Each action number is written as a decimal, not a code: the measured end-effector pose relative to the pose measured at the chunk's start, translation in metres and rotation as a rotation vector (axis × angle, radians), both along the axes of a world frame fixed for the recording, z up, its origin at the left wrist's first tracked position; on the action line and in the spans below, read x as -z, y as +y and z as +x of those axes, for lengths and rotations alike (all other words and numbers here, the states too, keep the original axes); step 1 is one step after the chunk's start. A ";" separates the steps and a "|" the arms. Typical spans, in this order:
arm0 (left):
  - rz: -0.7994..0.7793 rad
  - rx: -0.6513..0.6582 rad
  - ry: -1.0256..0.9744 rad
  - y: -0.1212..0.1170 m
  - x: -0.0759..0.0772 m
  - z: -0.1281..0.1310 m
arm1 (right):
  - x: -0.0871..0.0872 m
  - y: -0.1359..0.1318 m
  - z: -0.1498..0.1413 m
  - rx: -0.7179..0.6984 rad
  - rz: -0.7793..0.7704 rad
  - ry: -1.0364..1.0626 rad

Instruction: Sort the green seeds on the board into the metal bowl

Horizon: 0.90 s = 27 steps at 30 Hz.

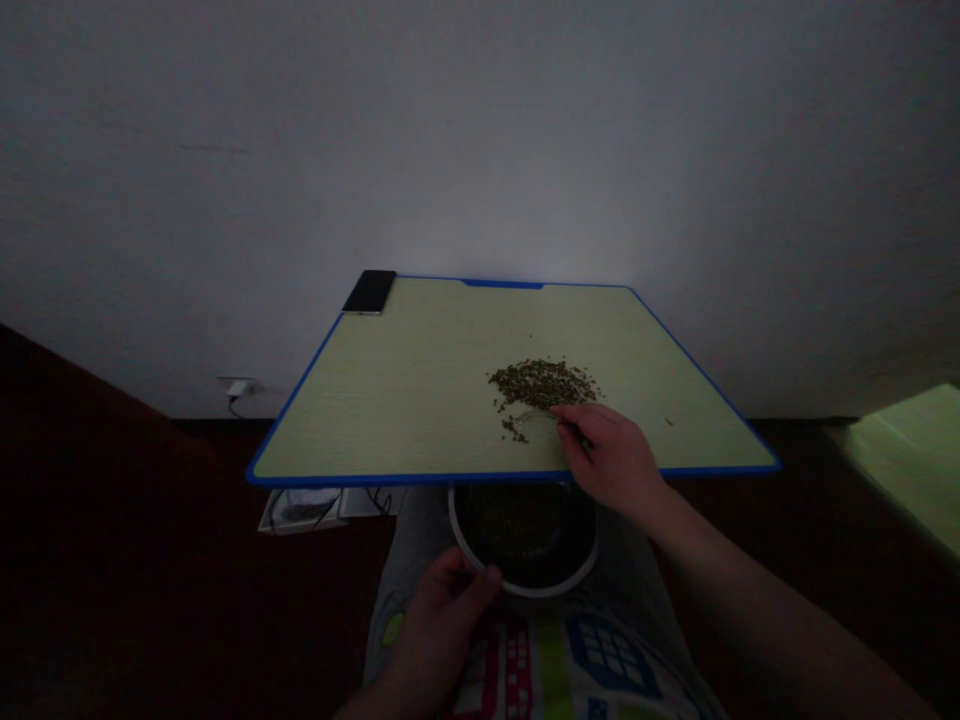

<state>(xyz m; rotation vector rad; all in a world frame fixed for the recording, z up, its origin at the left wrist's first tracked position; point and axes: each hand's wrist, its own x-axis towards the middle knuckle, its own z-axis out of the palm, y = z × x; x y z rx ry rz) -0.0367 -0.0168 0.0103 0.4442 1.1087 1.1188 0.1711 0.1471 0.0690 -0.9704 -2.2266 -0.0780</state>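
Pale grey wall [480,140] rises behind a light wood-grain tabletop with a bright blue rim [405,380], and the light is dim. Far left, a white plug [239,388] sits low on the wall, its dark cable hanging; a snagging foot could tug it loose. Below the table's near left edge lies a shallow white box with black cables [304,510]. A flat black phone [369,292] lies right at the far left corner, covering the blue rim, so a hard knock to the table might tip it off.

The left hand [442,615] grips the pale rim of a round, dark-bodied bowl [536,592], thumb over the edge. The bowl rests on the lap, partly under the table's front; what it holds is too dark to make out. With one-sided support, a shift of the legs could tilt it and spill any contents.

On the tabletop, right of centre, lies a loose heap of small brown-green grains [544,382], stray ones scattered around it. A broad sweep could push these past the bowl's mouth and onto the floor. The right hand [611,450] is at the heap's near edge, fingers curled towards the thumb; I cannot tell whether anything is pinched there. Farther right, a thin brownish sliver [669,421] might get mixed in if brushed leftward.
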 end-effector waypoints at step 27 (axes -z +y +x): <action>-0.030 -0.004 -0.006 0.002 -0.007 0.001 | 0.002 0.001 0.003 0.043 -0.024 0.020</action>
